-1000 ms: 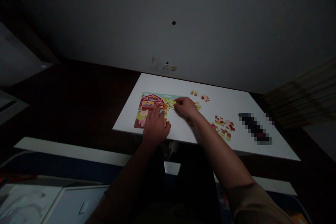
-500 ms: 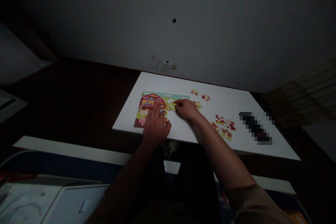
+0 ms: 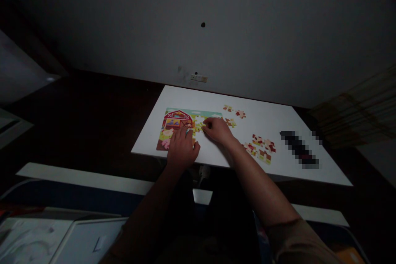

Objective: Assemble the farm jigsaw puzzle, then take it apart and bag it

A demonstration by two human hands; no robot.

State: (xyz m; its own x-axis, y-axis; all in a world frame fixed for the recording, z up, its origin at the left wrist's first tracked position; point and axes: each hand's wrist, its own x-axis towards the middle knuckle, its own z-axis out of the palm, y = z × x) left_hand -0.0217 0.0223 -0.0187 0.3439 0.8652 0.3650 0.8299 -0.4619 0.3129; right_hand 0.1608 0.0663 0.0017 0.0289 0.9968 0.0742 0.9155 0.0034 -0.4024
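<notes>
A partly assembled farm jigsaw puzzle (image 3: 177,114) with a red barn lies on the left half of the white table. My left hand (image 3: 182,146) rests flat on its lower part, fingers stretched out, hiding some of the picture. At the puzzle's right side, my right hand (image 3: 217,130) pinches a yellow-green puzzle piece (image 3: 199,126) between thumb and fingers. The piece lies against the assembled part; whether it is locked in I cannot tell. White gaps show just above it. My right hand covers the area behind it.
Loose pieces lie right of my right hand: a piece with brown patches (image 3: 240,114), another at the back (image 3: 228,108), and a group (image 3: 264,156) nearer the front edge. A pixelated dark object (image 3: 299,149) is on the right of the table (image 3: 321,173). A wall stands behind.
My right hand has shifted slightly left and toward me with the piece, and a white gap now shows above it. The left hand stays in place on the puzzle.
</notes>
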